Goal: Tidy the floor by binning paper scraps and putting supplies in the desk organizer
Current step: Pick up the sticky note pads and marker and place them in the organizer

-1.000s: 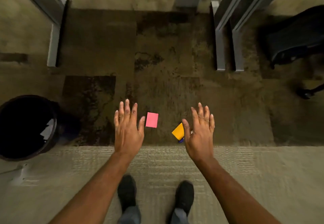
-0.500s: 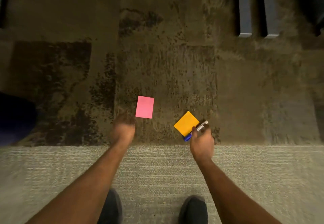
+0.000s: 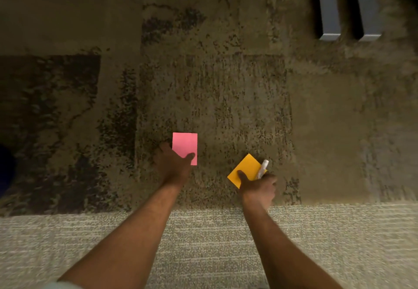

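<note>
A pink paper note (image 3: 184,145) lies on the dark carpet. My left hand (image 3: 174,166) is on its lower left corner, thumb over the bottom edge and fingers at its left side. To the right lies an orange paper note (image 3: 245,169) with a white marker (image 3: 262,169) along its right edge. My right hand (image 3: 259,188) covers the orange note's lower corner, thumb pressed on the note and fingers curled around the marker's lower end. The bin and the desk organizer are out of view.
Two grey desk legs (image 3: 329,6) stand at the top right. A lighter striped carpet strip (image 3: 316,243) runs along the bottom. A dark blue shape (image 3: 5,166) shows at the left edge.
The view dropped closer to the floor. Both hands went from spread above the notes down onto them: left onto the pink note, right onto the orange note and marker.
</note>
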Available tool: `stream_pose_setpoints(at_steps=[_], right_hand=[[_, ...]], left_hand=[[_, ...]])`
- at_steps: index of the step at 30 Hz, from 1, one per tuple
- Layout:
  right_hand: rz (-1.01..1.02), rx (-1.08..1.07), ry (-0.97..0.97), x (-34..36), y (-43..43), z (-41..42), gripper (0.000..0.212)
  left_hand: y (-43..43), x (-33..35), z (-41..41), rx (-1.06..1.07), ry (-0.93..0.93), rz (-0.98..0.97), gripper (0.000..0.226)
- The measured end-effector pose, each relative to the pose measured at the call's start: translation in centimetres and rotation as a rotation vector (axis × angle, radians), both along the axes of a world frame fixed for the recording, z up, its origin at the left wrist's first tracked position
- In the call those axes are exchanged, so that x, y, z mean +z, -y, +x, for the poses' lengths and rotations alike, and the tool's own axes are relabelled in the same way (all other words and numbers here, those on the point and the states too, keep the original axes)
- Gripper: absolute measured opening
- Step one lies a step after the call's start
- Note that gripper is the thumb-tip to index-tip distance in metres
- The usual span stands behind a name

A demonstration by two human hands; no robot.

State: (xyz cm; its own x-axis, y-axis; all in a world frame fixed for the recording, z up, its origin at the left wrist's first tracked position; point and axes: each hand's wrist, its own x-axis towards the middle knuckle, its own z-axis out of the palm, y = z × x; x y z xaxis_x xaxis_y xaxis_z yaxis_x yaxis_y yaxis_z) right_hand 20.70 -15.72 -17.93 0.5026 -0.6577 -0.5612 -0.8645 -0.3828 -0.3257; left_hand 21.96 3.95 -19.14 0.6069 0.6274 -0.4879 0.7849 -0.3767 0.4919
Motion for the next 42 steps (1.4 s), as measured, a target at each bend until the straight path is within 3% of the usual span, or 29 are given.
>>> stream_pose_setpoints(at_steps=[6, 10, 17, 21, 25, 28, 33, 39, 42], right_hand=[[0.062, -0.061, 0.032, -1.2, 0.5, 0.0, 0.076], [0.074, 0.001, 0.036, -1.3, 0.7, 0.2, 0.051], [0.138, 0.022, 0.119, -0.8, 0.6, 0.4, 0.021], [0.315, -0.009, 0.229, 1.6, -0.4, 0.5, 0.030], [0.577, -0.079, 0.311, 8.4, -2.5, 0.7, 0.019], [0.685, -0.015, 0.313, 15.5, -3.9, 0.9, 0.013], [0.546, 0.145, 0.349, 27.7, -5.5, 1.4, 0.010], [0.424, 0.358, 0.425, 45.7, -9.8, 3.2, 0.018], [0.421, 0.376, 0.442, 54.4, -12.9, 4.6, 0.011]], left_hand=[[0.0, -0.1, 0.4, 0.017, -0.028, -0.048, 0.059], [0.4, 0.2, 0.3, 0.021, -0.009, -0.049, 0.045], [0.9, 0.9, -0.5, 0.213, 0.117, -0.394, 0.044], [1.3, 3.7, -1.2, 0.193, 0.120, -0.479, 0.024], [1.7, 10.0, -2.1, 0.180, 0.157, -0.559, 0.017], [2.1, 16.4, -2.6, 0.147, 0.193, -0.689, 0.024], [0.7, 28.6, -3.0, 0.154, 0.205, -0.842, 0.025], [-3.4, 46.1, -1.1, 0.024, 0.314, -0.821, 0.027], [-5.7, 54.7, 0.2, 0.002, 0.323, -0.801, 0.022]])
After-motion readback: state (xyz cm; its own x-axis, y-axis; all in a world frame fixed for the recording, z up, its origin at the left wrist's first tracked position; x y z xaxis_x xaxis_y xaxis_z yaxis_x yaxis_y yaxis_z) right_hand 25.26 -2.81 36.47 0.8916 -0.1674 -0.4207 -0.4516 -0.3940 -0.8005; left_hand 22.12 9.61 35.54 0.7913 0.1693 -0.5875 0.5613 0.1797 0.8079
